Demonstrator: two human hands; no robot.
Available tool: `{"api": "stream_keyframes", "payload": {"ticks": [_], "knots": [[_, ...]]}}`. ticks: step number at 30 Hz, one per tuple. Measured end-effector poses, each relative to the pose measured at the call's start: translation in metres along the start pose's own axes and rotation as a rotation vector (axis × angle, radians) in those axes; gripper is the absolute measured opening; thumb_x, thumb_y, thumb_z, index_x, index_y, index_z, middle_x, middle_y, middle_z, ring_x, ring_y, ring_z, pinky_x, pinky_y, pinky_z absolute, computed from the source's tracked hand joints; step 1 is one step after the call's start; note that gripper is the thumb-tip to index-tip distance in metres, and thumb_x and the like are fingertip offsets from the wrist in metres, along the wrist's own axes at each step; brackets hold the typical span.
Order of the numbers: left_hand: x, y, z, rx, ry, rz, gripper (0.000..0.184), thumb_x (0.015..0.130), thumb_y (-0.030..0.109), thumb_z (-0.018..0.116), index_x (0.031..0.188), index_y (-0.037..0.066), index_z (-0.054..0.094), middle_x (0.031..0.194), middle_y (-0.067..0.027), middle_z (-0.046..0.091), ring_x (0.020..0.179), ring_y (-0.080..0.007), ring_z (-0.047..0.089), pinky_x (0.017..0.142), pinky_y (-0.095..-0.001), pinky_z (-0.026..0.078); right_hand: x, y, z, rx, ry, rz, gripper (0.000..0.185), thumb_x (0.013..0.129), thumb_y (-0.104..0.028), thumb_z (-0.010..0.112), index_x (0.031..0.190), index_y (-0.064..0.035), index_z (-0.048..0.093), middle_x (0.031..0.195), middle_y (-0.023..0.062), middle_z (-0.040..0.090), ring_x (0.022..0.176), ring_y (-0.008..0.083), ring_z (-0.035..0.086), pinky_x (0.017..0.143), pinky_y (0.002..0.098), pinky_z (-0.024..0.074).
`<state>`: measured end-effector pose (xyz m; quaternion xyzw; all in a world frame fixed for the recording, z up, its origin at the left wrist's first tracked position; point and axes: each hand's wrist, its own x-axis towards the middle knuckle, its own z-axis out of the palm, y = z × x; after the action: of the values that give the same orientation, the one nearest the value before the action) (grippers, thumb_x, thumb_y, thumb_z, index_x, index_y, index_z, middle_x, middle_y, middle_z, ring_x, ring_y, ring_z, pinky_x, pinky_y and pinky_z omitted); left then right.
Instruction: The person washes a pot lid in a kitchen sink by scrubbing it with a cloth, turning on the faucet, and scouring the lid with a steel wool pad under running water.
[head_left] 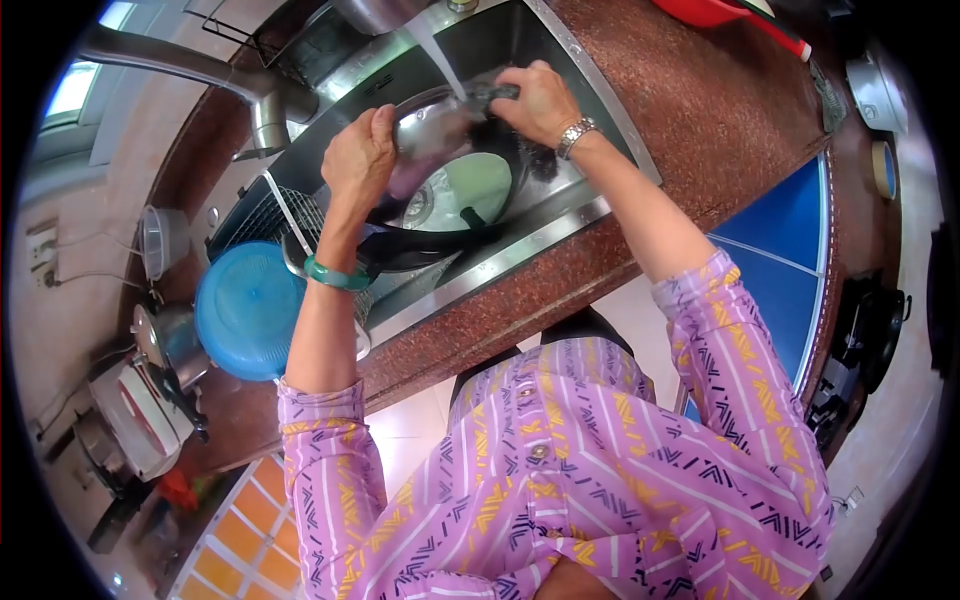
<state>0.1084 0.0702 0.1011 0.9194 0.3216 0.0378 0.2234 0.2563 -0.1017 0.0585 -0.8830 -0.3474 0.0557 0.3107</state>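
Observation:
My left hand (360, 160) grips the near-left rim of a shiny, rounded metal vessel (425, 130), which looks like a bowl, tilted in the sink (620, 165). Water (437, 62) runs from above onto its far side. At the far right of the vessel, my right hand (543, 103) is closed on a dark grey piece (493, 92), perhaps a scrubber; its kind is unclear. Below both hands lies a dark pan (400, 248) with a black handle. A pale green round surface (480, 185) shows beside the vessel.
A metal faucet (265, 110) arches over the sink's left side. Left of the sink are a wire rack (290, 215) and a blue plastic basin (250, 305). Brown stone counter (720, 120) extends right, with a red container (705, 10) at the back.

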Motion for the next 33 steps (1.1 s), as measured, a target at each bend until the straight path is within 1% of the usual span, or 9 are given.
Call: {"api": "stream_keyframes", "payload": {"ticks": [3,5,9,14,16,21,25,29,33], "knots": [[0.001,-0.006,0.001,-0.006,0.018,-0.026,0.046,0.091,0.049,0.033,0.097,0.014,0.063,0.087,-0.0185,0.063,0.088,-0.0405,0.057,0.075,-0.047,0.044,0.002,0.006,0.0,0.086,-0.165,0.131,0.025,0.069,-0.026,0.062,0.088,-0.0108,0.066,0.084,0.0188,0.059,0.081,0.0352,0.058,0.072,0.0406,0.0479],[0.001,-0.006,0.002,0.0,0.009,-0.035,0.046,0.091,0.049,0.032,0.096,0.014,0.063,0.087,-0.0186,0.063,0.088,-0.0406,0.057,0.075,-0.0471,0.043,0.002,-0.011,0.008,0.009,-0.056,-0.019,0.024,0.07,-0.024,0.058,0.088,-0.0101,0.066,0.085,0.0194,0.06,0.081,0.0361,0.058,0.071,0.0419,0.0481],[0.002,0.001,0.002,0.024,0.014,-0.045,0.046,0.091,0.048,0.032,0.096,0.013,0.062,0.088,-0.0189,0.062,0.089,-0.0409,0.057,0.076,-0.0473,0.043,0.007,-0.057,0.004,-0.015,-0.052,-0.121,0.024,0.072,-0.025,0.057,0.086,-0.0081,0.065,0.084,0.0179,0.059,0.082,0.0355,0.058,0.073,0.0427,0.0479],[0.005,0.006,0.002,0.032,-0.006,-0.055,0.046,0.091,0.047,0.032,0.095,0.013,0.062,0.088,-0.0192,0.062,0.088,-0.0411,0.056,0.075,-0.0474,0.043,0.016,-0.017,0.006,-0.025,0.001,0.004,0.02,0.067,-0.021,0.055,0.077,-0.006,0.064,0.088,0.02,0.061,0.083,0.0368,0.059,0.074,0.0443,0.0484],[0.006,0.007,0.003,0.03,-0.001,-0.056,0.045,0.091,0.047,0.032,0.095,0.013,0.062,0.089,-0.0194,0.062,0.088,-0.0412,0.056,0.075,-0.0475,0.043,0.015,-0.006,0.006,-0.029,-0.08,0.117,0.02,0.067,-0.02,0.055,0.076,-0.0049,0.064,0.089,0.0205,0.061,0.084,0.0365,0.059,0.074,0.0445,0.0484],[0.007,0.007,0.006,0.046,-0.007,-0.033,0.046,0.091,0.048,0.033,0.092,0.013,0.062,0.087,-0.0198,0.062,0.086,-0.0413,0.057,0.074,-0.0477,0.043,0.01,-0.041,0.002,-0.061,-0.038,-0.047,0.018,0.072,-0.023,0.059,0.076,-0.0055,0.06,0.085,0.0142,0.057,0.08,0.0354,0.058,0.07,0.0446,0.0474],[0.004,0.007,0.005,0.032,0.031,-0.04,0.046,0.091,0.048,0.033,0.09,0.012,0.062,0.086,-0.0194,0.062,0.086,-0.0413,0.057,0.073,-0.0479,0.043,0.022,-0.023,0.009,-0.121,-0.047,-0.019,0.02,0.071,-0.023,0.058,0.081,-0.0066,0.063,0.087,0.0145,0.059,0.083,0.0345,0.058,0.072,0.0431,0.0475],[0.004,0.004,0.004,0.03,0.038,-0.057,0.046,0.091,0.048,0.033,0.089,0.012,0.061,0.085,-0.0193,0.062,0.085,-0.0412,0.057,0.072,-0.0477,0.043,0.024,0.002,0.01,-0.164,-0.206,0.115,0.024,0.072,-0.023,0.059,0.087,-0.0065,0.065,0.091,0.0145,0.06,0.086,0.0338,0.058,0.075,0.0418,0.0474],[0.003,0.003,0.003,0.013,0.026,-0.051,0.045,0.09,0.048,0.034,0.087,0.012,0.061,0.084,-0.0194,0.062,0.085,-0.0411,0.057,0.072,-0.0479,0.043,0.019,-0.036,0.006,-0.084,-0.113,-0.135,0.022,0.072,-0.024,0.061,0.083,-0.005,0.063,0.086,0.0137,0.059,0.084,0.033,0.058,0.073,0.0421,0.0472]]}}
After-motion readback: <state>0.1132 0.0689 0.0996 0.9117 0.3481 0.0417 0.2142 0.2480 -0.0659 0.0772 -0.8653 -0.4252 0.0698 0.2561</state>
